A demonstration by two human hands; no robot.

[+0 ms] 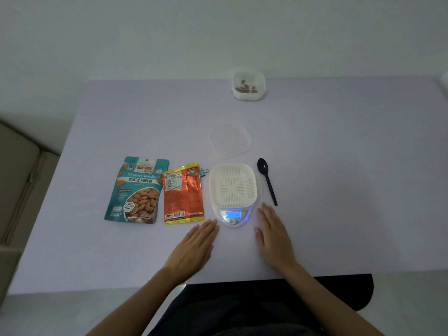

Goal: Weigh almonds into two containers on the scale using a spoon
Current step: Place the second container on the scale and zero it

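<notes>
A white slotted container (233, 185) stands on the small digital scale (233, 216), whose blue display is lit. A black plastic spoon (267, 180) lies on the table just right of it. A teal roasted-almond bag (137, 190) and an orange foil packet (183, 196) lie flat to the left. A second white container (248, 85) with a few almonds inside sits far back. My left hand (194, 247) rests flat on the table left of the scale, and my right hand (274, 234) rests flat to its right. Both hold nothing.
A clear plastic lid (230, 140) lies behind the scale. A small teal binder clip (203, 171) sits between the orange packet and the container. The lilac table (339, 190) ends close to my body; a beige sofa (17, 185) is at the left.
</notes>
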